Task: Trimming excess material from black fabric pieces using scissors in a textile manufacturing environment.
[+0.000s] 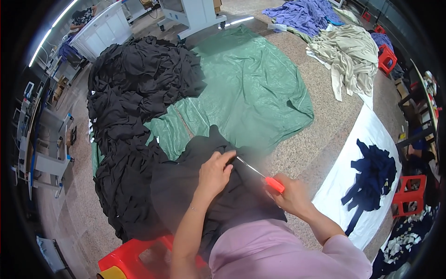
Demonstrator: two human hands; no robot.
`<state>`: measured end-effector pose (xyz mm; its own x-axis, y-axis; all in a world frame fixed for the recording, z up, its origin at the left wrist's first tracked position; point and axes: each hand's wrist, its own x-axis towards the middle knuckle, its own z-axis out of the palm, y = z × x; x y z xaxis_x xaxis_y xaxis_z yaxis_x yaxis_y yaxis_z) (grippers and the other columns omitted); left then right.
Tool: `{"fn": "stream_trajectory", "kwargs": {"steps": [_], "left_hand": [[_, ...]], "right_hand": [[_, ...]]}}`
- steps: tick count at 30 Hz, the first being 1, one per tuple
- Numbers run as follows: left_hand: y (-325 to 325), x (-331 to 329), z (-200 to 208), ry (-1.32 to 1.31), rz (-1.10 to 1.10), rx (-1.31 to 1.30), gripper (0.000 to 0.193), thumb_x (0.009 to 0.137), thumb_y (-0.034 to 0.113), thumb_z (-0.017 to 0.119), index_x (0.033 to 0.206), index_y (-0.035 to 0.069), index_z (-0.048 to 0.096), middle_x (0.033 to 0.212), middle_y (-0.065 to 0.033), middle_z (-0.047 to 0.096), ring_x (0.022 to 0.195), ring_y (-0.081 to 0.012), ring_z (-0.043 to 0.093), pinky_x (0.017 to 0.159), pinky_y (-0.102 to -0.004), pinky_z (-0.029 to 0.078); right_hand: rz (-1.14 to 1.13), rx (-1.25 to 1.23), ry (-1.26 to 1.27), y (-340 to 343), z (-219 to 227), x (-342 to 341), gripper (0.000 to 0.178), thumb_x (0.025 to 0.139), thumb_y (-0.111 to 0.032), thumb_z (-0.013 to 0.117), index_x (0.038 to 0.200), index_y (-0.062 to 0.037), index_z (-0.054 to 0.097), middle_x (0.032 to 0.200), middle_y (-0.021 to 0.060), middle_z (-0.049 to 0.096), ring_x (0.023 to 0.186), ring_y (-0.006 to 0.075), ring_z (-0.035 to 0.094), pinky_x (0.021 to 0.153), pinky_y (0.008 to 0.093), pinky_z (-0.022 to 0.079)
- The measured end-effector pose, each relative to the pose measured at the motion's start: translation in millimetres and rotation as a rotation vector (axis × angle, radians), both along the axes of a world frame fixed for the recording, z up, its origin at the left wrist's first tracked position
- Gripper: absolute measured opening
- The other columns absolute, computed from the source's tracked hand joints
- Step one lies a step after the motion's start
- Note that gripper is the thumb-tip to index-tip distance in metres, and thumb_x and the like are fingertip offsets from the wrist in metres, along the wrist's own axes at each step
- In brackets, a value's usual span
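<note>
Dark cloth (248, 200) lies across my lap. My left hand (214, 173) rests on it with its fingers curled, pinching a fold near its upper part. My right hand (291, 197) grips a red-handled tool (275, 184) with a slim metal blade. The blade slants up and left, its tip close to my left fingertips at the cloth. Whether it is scissors or another hand tool, I cannot tell. To the left, a big heap of black garments (144, 69) spreads toward me, partly on a green plastic sheet (251, 83).
A red plastic stool (130, 255) stands by my lower left. On the right, dark blue pieces (371, 174) lie on a white sheet (339, 181), near another red stool (409, 195). Farther back are cream garments (348, 51) and purple garments (302, 16). White machine tables (104, 30) stand behind.
</note>
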<state>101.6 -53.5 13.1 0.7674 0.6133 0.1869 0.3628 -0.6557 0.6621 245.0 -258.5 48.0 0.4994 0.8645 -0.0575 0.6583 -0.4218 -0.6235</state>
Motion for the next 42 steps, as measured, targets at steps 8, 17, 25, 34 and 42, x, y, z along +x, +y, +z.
{"fn": "stream_trajectory", "kwargs": {"steps": [8,17,25,34,42], "left_hand": [[-12.7,9.3,-3.7,0.032,0.192,0.045,0.008,0.088,0.012,0.066,0.093,0.011,0.072,0.09,-0.0082,0.061,0.078,-0.0344,0.065,0.068,-0.0461,0.051],[8.3,19.0,1.8,0.348,-0.088,0.026,0.025,0.08,0.015,0.071,0.104,0.015,0.071,0.086,-0.007,0.058,0.081,-0.0297,0.064,0.073,-0.0441,0.051],[-3.6,16.7,-17.6,0.189,0.022,0.148,0.014,0.08,0.012,0.068,0.092,0.008,0.063,0.09,-0.0116,0.057,0.072,-0.0366,0.064,0.064,-0.0478,0.052],[-4.5,9.6,-22.6,0.129,0.015,0.174,0.014,0.081,0.008,0.065,0.093,0.004,0.058,0.092,-0.0155,0.056,0.073,-0.0396,0.064,0.063,-0.0496,0.052],[-5.1,9.2,-18.2,0.11,0.022,0.131,0.016,0.081,0.003,0.063,0.096,0.0,0.058,0.093,-0.018,0.058,0.076,-0.0413,0.063,0.067,-0.0482,0.052]], "right_hand": [[-0.105,0.017,0.063,-4.9,-4.5,7.1,0.025,0.088,-0.033,0.071,0.096,-0.01,0.064,0.082,0.0172,0.067,0.074,0.0404,0.066,0.062,0.0466,0.05],[-0.022,-0.037,-0.001,-10.3,-5.1,5.3,0.032,0.089,-0.04,0.069,0.089,-0.0095,0.062,0.074,0.015,0.068,0.065,0.0379,0.066,0.057,0.0483,0.049],[0.046,-0.049,0.006,-11.5,-6.3,6.2,0.034,0.089,-0.041,0.068,0.086,-0.0081,0.06,0.069,0.0155,0.066,0.064,0.0373,0.067,0.055,0.0478,0.049],[0.091,-0.027,-0.048,-4.2,-9.9,-1.3,0.035,0.089,-0.041,0.067,0.084,-0.0073,0.06,0.065,0.0163,0.065,0.061,0.0377,0.066,0.053,0.0485,0.049],[0.098,-0.016,-0.066,0.8,-14.2,-0.7,0.036,0.089,-0.041,0.068,0.082,-0.0066,0.06,0.059,0.0173,0.061,0.057,0.0379,0.064,0.051,0.0479,0.048]]}}
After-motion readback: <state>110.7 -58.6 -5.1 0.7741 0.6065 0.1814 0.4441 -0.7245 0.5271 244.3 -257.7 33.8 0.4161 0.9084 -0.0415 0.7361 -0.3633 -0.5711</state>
